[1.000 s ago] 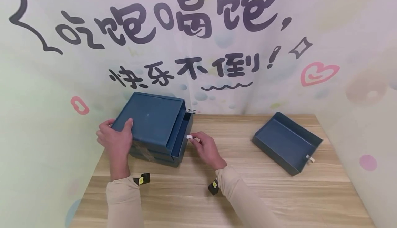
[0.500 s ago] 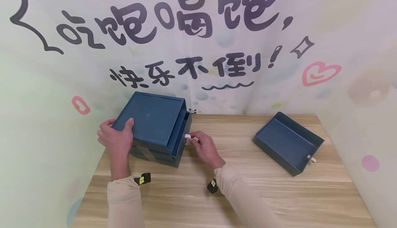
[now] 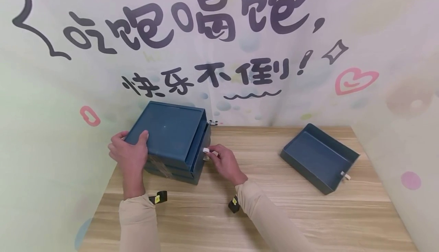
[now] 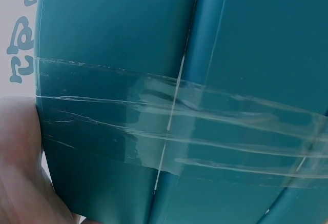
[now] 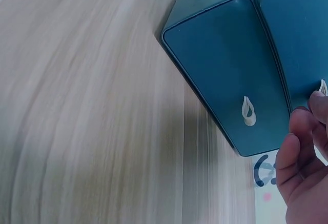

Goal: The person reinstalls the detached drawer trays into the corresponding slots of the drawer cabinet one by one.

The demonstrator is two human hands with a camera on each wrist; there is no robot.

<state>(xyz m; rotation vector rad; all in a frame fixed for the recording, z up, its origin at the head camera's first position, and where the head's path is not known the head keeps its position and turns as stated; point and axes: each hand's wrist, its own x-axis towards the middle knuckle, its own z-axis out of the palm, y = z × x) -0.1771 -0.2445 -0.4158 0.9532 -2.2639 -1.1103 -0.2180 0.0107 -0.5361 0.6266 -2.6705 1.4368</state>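
A dark blue drawer unit (image 3: pixel 168 130) stands at the left of the table, its top slot without a drawer. My left hand (image 3: pixel 132 153) grips its back left corner, thumb on top, other fingers partly hidden behind. My right hand (image 3: pixel 228 164) pinches the white loop pull (image 3: pixel 206 150) of the middle drawer (image 3: pixel 201 153), which sits almost flush. In the right wrist view the bottom drawer (image 5: pixel 220 60) is closed below it, with its own loop pull (image 5: pixel 249 112) hanging free. Clear tape (image 4: pixel 164 126) runs across the unit's side in the left wrist view.
A loose blue drawer (image 3: pixel 317 158), with nothing in it, lies at the right of the wooden table (image 3: pixel 267 206), its white loop facing front right. Behind the table hangs a pale backdrop (image 3: pixel 240 111) with large dark lettering.
The middle drawer has slid a short way left into the unit, with my right hand moving along at its loop. My left hand keeps its hold on the unit.
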